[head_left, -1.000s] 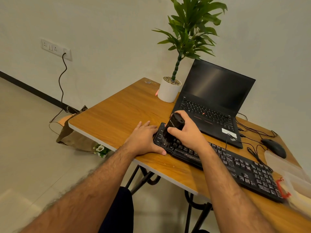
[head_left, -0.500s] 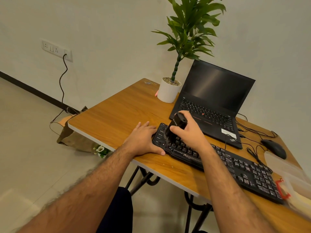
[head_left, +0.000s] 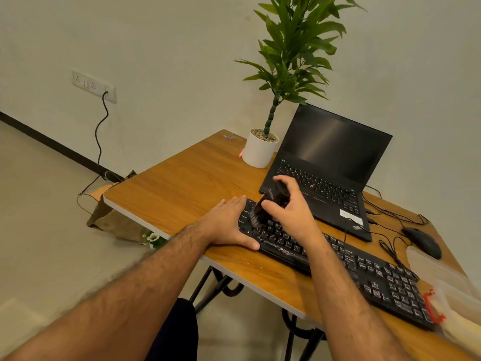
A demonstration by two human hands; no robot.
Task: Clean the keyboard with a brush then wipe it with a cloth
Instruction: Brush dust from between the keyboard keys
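A black keyboard lies slanted along the front of the wooden table. My right hand grips a black brush by its thick handle, tilted, with the bristles on the keys at the keyboard's left end. My left hand lies flat on the table against that left end, thumb along the keyboard's front edge. No cloth can be made out.
An open black laptop stands behind the keyboard, a white pot with a green plant to its left. A black mouse with tangled cables and a clear plastic bag sit at the right. A brown bag lies on the floor.
The brush has swept over the left keys and tilted more, with my right hand shifting slightly up and back. My left hand has stayed in place.
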